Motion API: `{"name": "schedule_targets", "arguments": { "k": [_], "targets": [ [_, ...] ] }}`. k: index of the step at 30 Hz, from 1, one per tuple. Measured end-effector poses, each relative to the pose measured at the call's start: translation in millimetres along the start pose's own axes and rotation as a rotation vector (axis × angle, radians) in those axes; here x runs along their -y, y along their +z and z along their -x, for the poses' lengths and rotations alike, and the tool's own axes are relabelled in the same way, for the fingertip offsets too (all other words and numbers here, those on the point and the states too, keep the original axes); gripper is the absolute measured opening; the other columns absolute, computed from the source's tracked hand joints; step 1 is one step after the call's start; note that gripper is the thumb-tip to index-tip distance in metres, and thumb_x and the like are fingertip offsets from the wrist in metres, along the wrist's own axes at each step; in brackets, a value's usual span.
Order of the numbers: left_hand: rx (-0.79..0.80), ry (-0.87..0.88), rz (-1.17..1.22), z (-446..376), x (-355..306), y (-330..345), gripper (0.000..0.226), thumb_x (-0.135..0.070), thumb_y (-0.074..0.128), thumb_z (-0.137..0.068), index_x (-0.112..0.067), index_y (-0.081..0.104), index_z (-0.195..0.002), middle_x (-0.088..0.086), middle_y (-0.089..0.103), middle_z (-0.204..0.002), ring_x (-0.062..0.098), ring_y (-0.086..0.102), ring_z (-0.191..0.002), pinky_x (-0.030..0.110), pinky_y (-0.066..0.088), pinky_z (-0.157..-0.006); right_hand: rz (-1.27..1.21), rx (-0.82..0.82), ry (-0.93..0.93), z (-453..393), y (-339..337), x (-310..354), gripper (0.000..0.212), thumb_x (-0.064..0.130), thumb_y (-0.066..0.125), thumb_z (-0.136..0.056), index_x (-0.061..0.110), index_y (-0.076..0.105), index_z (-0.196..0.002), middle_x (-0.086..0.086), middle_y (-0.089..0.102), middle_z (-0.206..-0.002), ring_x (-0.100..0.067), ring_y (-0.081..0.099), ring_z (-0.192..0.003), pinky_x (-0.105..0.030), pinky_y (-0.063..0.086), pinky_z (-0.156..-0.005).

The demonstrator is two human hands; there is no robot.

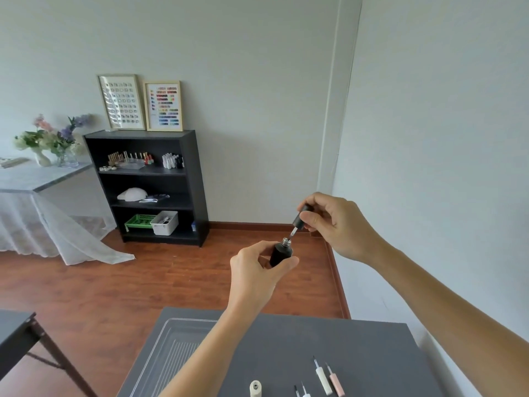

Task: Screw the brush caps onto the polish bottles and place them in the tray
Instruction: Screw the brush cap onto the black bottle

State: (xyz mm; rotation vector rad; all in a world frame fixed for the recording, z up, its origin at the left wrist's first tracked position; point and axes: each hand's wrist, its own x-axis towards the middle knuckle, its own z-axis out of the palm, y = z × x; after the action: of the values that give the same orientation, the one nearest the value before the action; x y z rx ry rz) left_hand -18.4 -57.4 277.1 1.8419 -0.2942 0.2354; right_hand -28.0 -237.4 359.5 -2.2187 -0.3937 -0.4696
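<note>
My left hand grips a black polish bottle, held up in the air and tilted, its threaded neck bare. Just above it my right hand pinches a black brush cap; the brush tip sits at the bottle's mouth. On the grey table lie a white brush cap, a pink brush cap and two more brush tips at the bottom edge. A cream bottle lies open near the front. The clear tray sits at the table's left, partly behind my left forearm.
A black shelf unit with polish bottles and bins stands against the far wall. A table with a lace cloth and flowers is at the left. A dark table corner shows at lower left. A wall runs close along the right.
</note>
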Motion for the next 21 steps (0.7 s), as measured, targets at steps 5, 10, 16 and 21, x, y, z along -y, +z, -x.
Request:
{"name": "schedule_targets", "arguments": {
  "k": [5, 10, 16, 21],
  "targets": [
    [0.007, 0.018, -0.002, -1, -3, 1, 0.02, -0.037, 0.087, -0.07, -0.046, 0.071, -0.076, -0.025, 0.072, -0.077, -0.001, 0.057, -0.056, 0.006, 0.047, -0.054, 0.015, 0.091, -0.011, -3, 2, 1, 0.005, 0.019, 0.06, -0.095, 0.017, 0.065, -0.097, 0.009, 0.075, -0.084, -0.013, 0.069, -0.081, -0.037, 0.056, -0.081],
    [0.008, 0.031, 0.005, -3, -6, 5, 0.018, -0.04, 0.086, -0.07, -0.047, 0.07, -0.075, -0.021, 0.073, -0.075, 0.001, 0.056, -0.054, 0.008, 0.048, -0.053, 0.082, 0.173, -0.014, -2, 5, 0, 0.015, 0.018, 0.062, -0.094, 0.022, 0.068, -0.108, 0.007, 0.072, -0.093, -0.008, 0.067, -0.089, -0.025, 0.053, -0.085],
    [0.016, 0.03, 0.012, -4, -9, 12, 0.014, -0.043, 0.084, -0.071, -0.044, 0.071, -0.078, -0.023, 0.07, -0.068, -0.001, 0.052, -0.05, 0.009, 0.044, -0.048, 0.135, 0.114, 0.011, -8, 8, -6, 0.021, 0.039, 0.07, -0.085, 0.021, 0.063, -0.078, 0.003, 0.068, -0.07, -0.006, 0.053, -0.056, -0.015, 0.043, -0.058],
    [0.009, 0.018, 0.04, -6, -11, 19, 0.015, -0.045, 0.083, -0.071, -0.042, 0.074, -0.082, -0.019, 0.073, -0.073, 0.0, 0.054, -0.051, 0.009, 0.044, -0.049, 0.166, 0.161, 0.063, -15, 3, -7, 0.035, 0.054, 0.064, -0.082, 0.022, 0.061, -0.094, 0.002, 0.07, -0.097, -0.002, 0.062, -0.072, -0.011, 0.045, -0.066]
  ]
}}
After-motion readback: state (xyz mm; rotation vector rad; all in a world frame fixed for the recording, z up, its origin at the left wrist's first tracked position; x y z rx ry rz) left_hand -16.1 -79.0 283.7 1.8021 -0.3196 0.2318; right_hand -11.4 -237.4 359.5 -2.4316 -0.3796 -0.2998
